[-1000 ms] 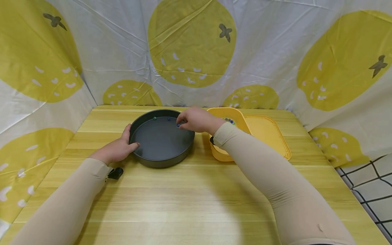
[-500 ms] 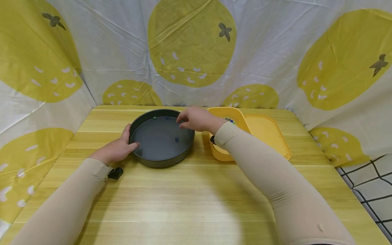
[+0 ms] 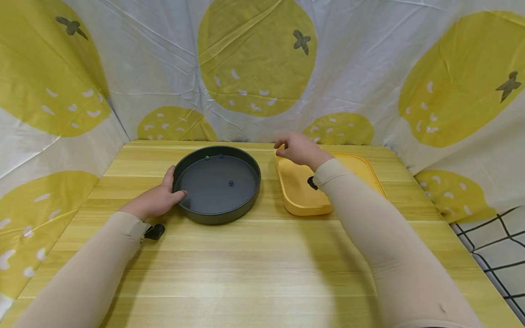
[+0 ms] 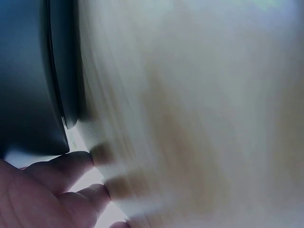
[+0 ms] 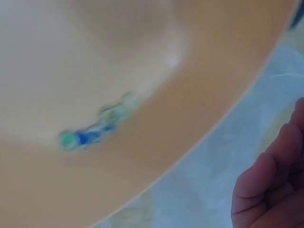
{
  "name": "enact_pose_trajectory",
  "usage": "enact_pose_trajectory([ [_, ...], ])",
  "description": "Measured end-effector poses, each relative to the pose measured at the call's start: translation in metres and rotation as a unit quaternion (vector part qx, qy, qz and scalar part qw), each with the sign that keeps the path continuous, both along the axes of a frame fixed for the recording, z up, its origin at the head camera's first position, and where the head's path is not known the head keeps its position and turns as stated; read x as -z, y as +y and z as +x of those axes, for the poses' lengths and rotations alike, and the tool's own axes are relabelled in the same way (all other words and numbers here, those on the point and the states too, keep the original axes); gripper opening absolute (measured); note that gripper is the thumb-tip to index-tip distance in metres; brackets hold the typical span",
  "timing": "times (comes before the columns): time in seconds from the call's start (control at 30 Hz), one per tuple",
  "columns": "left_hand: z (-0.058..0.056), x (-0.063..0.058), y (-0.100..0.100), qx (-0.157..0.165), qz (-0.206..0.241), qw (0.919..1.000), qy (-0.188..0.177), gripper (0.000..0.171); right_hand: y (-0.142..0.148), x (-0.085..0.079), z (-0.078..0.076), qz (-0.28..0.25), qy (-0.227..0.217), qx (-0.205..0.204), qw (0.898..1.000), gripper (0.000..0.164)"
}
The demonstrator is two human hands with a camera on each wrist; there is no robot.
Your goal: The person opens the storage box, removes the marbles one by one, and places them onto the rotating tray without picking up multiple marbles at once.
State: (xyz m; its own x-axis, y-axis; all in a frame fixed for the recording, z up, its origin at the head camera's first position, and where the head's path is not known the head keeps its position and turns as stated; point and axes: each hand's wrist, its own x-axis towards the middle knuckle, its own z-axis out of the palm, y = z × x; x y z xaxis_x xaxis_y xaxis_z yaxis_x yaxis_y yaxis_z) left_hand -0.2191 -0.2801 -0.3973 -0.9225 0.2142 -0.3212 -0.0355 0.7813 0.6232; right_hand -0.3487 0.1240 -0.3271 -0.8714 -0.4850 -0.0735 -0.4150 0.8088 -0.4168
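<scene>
My left hand (image 3: 153,200) holds the left side of a round dark grey cake pan (image 3: 217,217), its thumb over the rim and fingers along the outer wall. Inside the pan lie a green marble (image 3: 207,158) and a blue marble (image 3: 221,156) by the far wall, and another blue marble (image 3: 231,183) right of centre. My right hand (image 3: 300,149) hovers over the far left part of a yellow plastic box (image 3: 307,209), fingers loosely bent with nothing visible between them. A row of green and blue marbles (image 5: 90,135) lies along the box's inner wall; in the head view the hand hides them.
A yellow lid (image 3: 358,166) lies to the right of the box, partly under the right arm. The wooden table (image 3: 213,273) ends at a white curtain (image 3: 164,50) with yellow fruit prints. A black wire grid (image 3: 498,246) stands at the right edge.
My right hand has let a blue marble go into the pan and moved right, over the yellow box. The loose blue marbles have rolled a little. The left hand has stayed put.
</scene>
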Motion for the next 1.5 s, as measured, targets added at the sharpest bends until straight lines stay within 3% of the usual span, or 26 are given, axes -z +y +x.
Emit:
enact_pose_trajectory([
  [0.23, 0.001, 0.001, -0.001, -0.001, 0.002, 1.0000, -0.004, 0.101, 0.027, 0.018, -0.015, 0.028, -0.012, 0.041, 0.999, 0.035],
  [0.53, 0.001, 0.001, -0.001, 0.001, -0.002, 1.0000, -0.003, 0.101, 0.033, 0.029, -0.023, 0.094, -0.045, 0.060, 0.993, 0.041],
  [1.2, -0.001, -0.002, 0.000, -0.003, -0.004, 0.9999, -0.009, 0.101, 0.038, 0.042, -0.026, 0.177, -0.026, 0.040, 0.983, 0.046],
  [1.5, -0.002, -0.001, 0.000, -0.006, -0.004, 0.9999, -0.012, 0.101, 0.032, 0.053, -0.027, 0.142, -0.006, 0.032, 0.989, 0.031],
])
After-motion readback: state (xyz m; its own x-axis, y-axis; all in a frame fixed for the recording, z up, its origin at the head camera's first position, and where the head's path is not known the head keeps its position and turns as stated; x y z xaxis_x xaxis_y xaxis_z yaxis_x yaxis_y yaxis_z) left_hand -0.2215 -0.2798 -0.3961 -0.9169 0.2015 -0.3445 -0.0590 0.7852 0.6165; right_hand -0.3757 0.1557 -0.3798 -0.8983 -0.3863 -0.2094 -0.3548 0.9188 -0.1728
